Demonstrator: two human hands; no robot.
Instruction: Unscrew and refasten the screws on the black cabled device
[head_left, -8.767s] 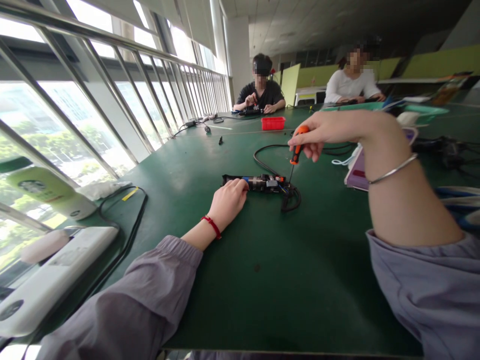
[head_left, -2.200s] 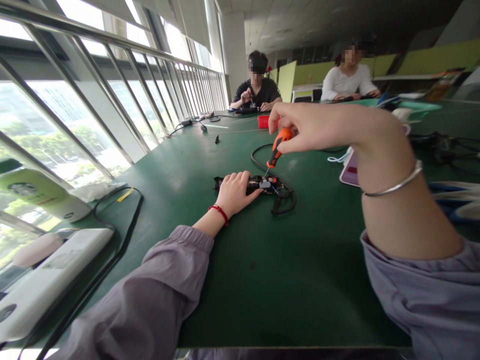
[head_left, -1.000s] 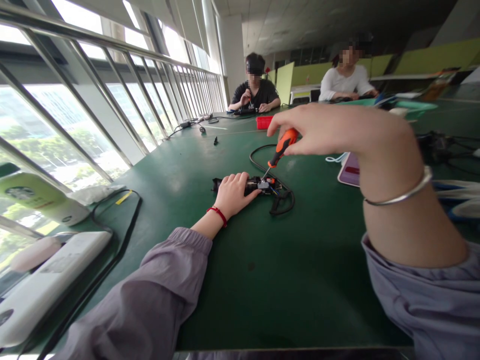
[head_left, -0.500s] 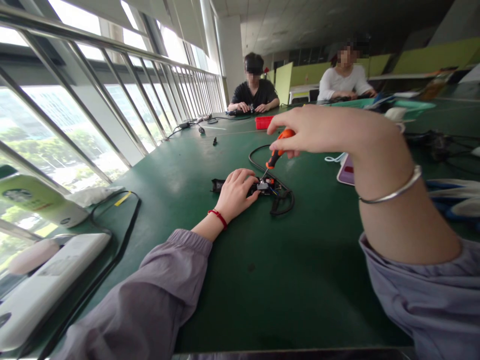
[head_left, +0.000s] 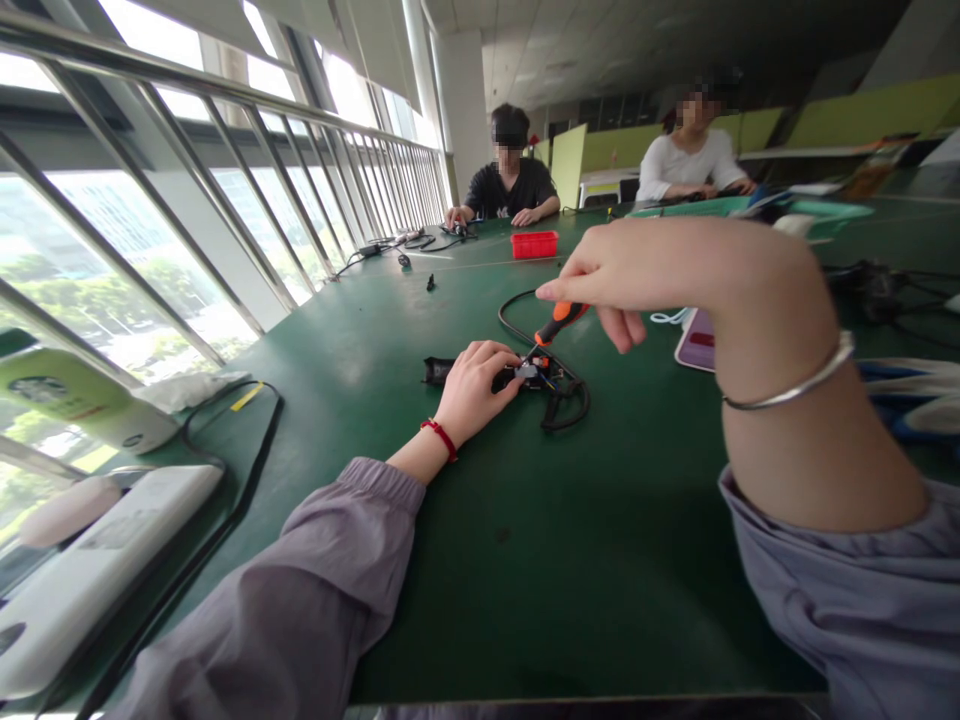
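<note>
My left hand (head_left: 478,388) is wrapped over a black cylindrical device (head_left: 438,371) lying on the green table, pinning it there. The device's right end is opened up, with coloured wires and small inner parts (head_left: 531,371) showing beside my thumb. In my right hand (head_left: 630,270) I hold an orange-and-black screwdriver (head_left: 555,325) by its handle. It slants down to the left, and its shaft reaches the exposed inner parts; the exact tip contact is too small to make out. A black cord (head_left: 581,405) loops around the device's right side.
A red basket (head_left: 535,245) stands farther back. At the right lie a purple phone (head_left: 697,340) and gloves (head_left: 919,390). A white power bank-like box (head_left: 112,580), a cable (head_left: 251,480) and a green bottle (head_left: 79,395) are at the left. Two people sit across the table.
The screwdriver has tilted further over to the right, and my right fingers have shifted on its handle. My left hand stays nearly still. One person opposite has moved a hand sideways.
</note>
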